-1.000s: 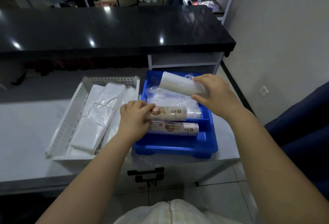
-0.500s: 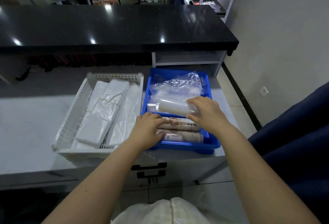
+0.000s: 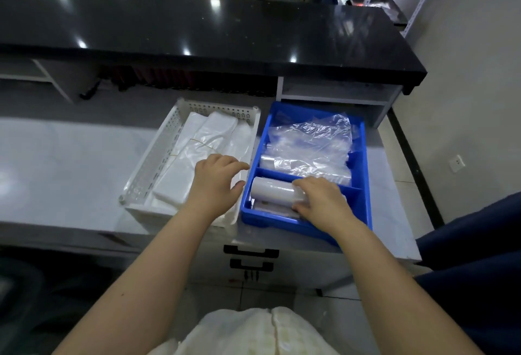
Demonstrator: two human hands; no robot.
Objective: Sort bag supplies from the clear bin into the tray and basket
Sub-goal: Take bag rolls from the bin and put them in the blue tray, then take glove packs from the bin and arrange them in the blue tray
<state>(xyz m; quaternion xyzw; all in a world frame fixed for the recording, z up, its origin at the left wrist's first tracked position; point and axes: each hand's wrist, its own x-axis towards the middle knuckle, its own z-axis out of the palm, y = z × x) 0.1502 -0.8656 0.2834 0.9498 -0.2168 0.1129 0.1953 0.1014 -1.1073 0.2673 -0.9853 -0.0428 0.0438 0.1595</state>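
Pressing a white roll (image 3: 275,191) into the near compartment of the blue tray (image 3: 363,163), right hand (image 3: 318,199) curled around it. Hovering over the white basket (image 3: 146,168) just left, left hand (image 3: 217,181), fingers loosely spread, holding nothing.

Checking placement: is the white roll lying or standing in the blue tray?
Lying, in the near compartment of the blue plastic tray, under the right hand.

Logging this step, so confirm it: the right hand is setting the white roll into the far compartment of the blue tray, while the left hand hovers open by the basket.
Wrong compartment. In the head view the right hand sets the white roll into the near compartment of the blue tray, in front of the divider. The left hand does hover open by the basket.
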